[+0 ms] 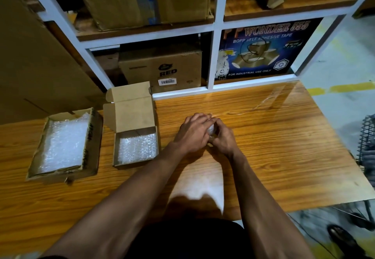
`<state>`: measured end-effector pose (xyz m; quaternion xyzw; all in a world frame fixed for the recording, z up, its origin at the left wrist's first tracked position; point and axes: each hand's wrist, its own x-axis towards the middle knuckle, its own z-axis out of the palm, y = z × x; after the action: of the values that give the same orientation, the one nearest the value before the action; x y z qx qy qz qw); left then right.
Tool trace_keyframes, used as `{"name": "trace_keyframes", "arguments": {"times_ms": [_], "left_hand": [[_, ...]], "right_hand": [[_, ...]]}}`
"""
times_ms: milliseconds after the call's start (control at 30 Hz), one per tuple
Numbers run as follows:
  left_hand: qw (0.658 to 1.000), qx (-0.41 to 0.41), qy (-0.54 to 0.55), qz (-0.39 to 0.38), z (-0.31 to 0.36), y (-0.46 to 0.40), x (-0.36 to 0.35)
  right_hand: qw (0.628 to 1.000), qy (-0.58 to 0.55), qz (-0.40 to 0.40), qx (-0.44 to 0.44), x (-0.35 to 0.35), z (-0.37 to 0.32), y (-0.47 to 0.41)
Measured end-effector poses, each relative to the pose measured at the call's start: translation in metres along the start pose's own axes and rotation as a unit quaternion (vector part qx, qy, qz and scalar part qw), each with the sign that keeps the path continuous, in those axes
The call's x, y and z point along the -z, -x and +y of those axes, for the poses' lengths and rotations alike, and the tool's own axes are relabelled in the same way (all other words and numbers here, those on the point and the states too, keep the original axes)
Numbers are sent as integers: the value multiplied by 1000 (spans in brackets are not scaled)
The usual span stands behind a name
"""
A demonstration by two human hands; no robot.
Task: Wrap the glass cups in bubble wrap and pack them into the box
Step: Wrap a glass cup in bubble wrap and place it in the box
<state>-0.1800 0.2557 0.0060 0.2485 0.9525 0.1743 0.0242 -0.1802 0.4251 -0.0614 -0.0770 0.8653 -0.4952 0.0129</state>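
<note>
Both hands meet over the middle of the wooden table [274, 147]. My left hand [193, 131] curls over the top of a small bundle of bubble wrap [211, 130], and my right hand [222, 137] grips it from the right side. Only a sliver of the wrap shows between the fingers; whether a glass cup is inside is hidden. To the left stands a small open cardboard box [135, 158] with its lid up and bubble wrap lining its bottom.
A flat cardboard tray [91, 147] with sheets of bubble wrap lies at the far left. White shelving [215, 59] with cartons and a tape carton stands behind the table. A wire basket [368, 137] is off the table's right edge.
</note>
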Motion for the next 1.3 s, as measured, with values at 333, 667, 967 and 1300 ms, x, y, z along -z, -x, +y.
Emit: {"name": "trace_keyframes", "arguments": {"times_ms": [333, 667, 967, 1300], "left_hand": [[989, 35, -120, -82, 0, 13, -21], [992, 92, -79, -22, -1, 26, -18], [993, 118, 22, -1, -40, 44, -9], [948, 227, 198, 104, -44, 65, 13]], "right_hand": [[1000, -8, -29, 6, 3, 7, -2], [999, -36, -28, 11, 2, 10, -3], [999, -32, -43, 6, -5, -7, -4], [999, -3, -35, 1, -16, -33, -7]]}}
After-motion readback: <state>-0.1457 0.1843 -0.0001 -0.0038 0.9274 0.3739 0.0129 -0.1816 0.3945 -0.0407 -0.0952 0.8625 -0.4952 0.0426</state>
